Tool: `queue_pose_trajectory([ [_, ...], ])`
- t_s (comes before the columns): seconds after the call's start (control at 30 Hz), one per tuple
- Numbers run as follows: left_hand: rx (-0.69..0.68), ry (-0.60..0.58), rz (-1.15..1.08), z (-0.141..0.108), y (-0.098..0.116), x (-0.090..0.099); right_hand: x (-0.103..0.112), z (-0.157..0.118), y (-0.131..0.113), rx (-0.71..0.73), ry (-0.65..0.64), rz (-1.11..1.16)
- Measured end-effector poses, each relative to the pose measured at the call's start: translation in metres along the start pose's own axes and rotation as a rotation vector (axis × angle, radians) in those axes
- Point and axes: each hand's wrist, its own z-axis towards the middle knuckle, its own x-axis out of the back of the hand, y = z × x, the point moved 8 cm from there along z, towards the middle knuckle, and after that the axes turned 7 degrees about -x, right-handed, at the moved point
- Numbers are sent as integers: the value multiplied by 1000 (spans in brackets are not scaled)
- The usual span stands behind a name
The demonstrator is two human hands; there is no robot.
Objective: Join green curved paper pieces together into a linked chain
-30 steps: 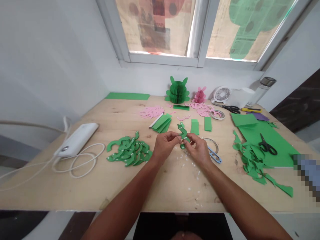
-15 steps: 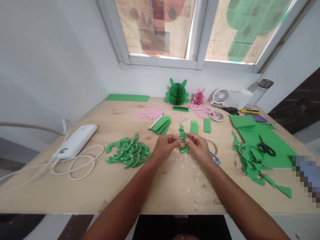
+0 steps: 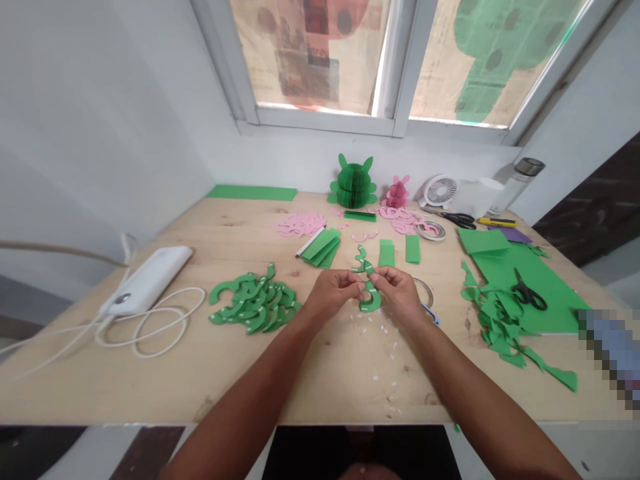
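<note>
Landmark for all places: the green pleated figure [image 3: 353, 183].

Item 1. Green cut-out [image 3: 371, 303], well in front of the landmark. Curved paper or thin card, smooth-edged, with small white patches; one piece or several, cannot tell. Judged very light, flexible, easily creased or torn; best taken flat between thumb and forefinger, clear of the patches and narrow ends.

Item 2. Left hand [image 3: 333, 293]: thumb and forefinger pinched together on the cut-out's left edge; exact contact hidden. Right hand [image 3: 400, 293]: thumb and forefinger clamped on its upper part.

Item 3. Pile of similar curved pieces [image 3: 255, 300], matt, overlapping, front-left of the landmark.

Item 4. Green slips [image 3: 321, 248], straight-edged, fanned, in front and slightly left.

Item 5. Pink cut-outs [image 3: 300, 225], thin and looping, front-left, nearer it than the pile.

Item 6. Black scissors [image 3: 530, 293], rigid, front-right, on green sheeting [image 3: 553, 303], flat and matt.

Item 7. Green scraps [image 3: 500, 327], jagged, curled, front-right.
</note>
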Motion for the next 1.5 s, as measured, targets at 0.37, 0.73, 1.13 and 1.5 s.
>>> queue_pose_trajectory([
  [0.37, 19, -29, -23, -1, -6, -9, 4, 2, -1, 45, 33, -50],
  [0.73, 47, -44, -58, -3, -7, -12, 1, 0, -5, 56, 8, -80],
  [1.13, 48, -35, -42, -2, -7, -11, -4, -2, -2, -11, -51, -7],
  [1.5, 43, 111, -48, 6, -10, 12, -7, -4, -5, 36, -74, -189],
])
